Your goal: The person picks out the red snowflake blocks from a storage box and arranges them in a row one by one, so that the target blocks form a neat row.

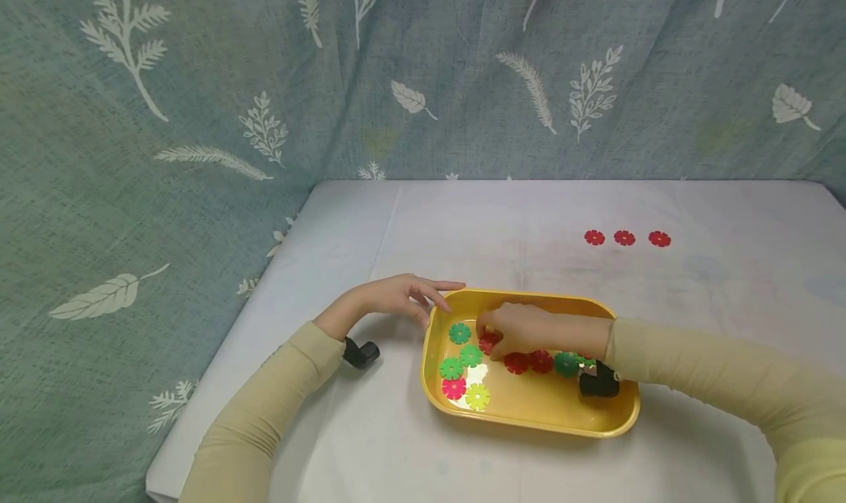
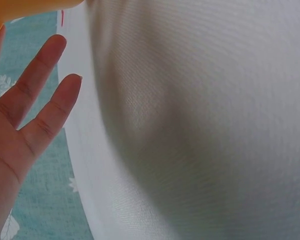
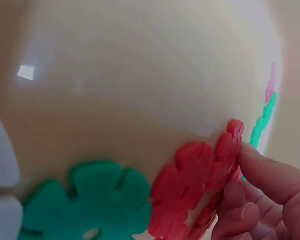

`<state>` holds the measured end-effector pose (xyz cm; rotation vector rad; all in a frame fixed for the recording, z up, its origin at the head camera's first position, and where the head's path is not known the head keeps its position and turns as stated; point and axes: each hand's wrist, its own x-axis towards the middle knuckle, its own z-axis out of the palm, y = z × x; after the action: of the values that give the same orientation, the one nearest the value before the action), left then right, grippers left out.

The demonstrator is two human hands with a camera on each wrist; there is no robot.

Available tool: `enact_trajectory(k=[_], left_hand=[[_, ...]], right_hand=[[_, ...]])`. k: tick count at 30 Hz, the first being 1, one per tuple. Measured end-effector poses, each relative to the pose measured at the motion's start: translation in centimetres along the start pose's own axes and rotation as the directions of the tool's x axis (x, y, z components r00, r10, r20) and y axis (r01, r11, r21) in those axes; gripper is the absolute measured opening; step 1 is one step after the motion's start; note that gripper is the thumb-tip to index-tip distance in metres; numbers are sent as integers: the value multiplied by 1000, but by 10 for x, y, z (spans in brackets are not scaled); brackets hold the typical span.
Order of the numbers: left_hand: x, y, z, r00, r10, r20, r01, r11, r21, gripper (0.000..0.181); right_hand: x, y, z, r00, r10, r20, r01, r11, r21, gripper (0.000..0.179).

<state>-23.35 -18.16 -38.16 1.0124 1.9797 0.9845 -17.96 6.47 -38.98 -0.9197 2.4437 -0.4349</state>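
Note:
My right hand (image 1: 522, 328) reaches into a yellow tray (image 1: 522, 422) and pinches a red flower-shaped plastic disc (image 1: 487, 343) between thumb and fingers. In the right wrist view that red disc (image 3: 233, 142) stands tilted at the fingertips. Close by lie other red discs (image 1: 541, 361) and a dark green disc (image 1: 566, 364). My left hand (image 1: 405, 295) is at the tray's left rim, its fingers extended over the edge. The left wrist view shows this hand (image 2: 27, 107) with fingers spread, next to the tray's outer wall (image 2: 32, 6).
Green discs (image 1: 452, 368), a pinkish-red disc (image 1: 454, 388) and a yellow disc (image 1: 477, 396) lie at the tray's left end. Three red discs (image 1: 624, 238) form a row on the white table (image 1: 463, 224) beyond the tray. A leaf-patterned curtain (image 1: 449, 70) hangs behind.

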Motion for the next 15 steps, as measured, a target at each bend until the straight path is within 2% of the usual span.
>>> enact_trajectory(k=[6, 11, 15], left_hand=[[0, 0, 0, 1000, -3, -2, 3, 1000, -2, 38], [0, -2, 0, 1000, -3, -3, 3, 1000, 2, 40], [0, -2, 0, 1000, 2, -2, -2, 1000, 9, 41]], right_hand=[[1, 2, 2, 996, -90, 6, 90, 995, -37, 20], [0, 2, 3, 984, -177, 8, 177, 980, -88, 20], [-1, 1, 4, 974, -225, 25, 227, 969, -94, 20]])
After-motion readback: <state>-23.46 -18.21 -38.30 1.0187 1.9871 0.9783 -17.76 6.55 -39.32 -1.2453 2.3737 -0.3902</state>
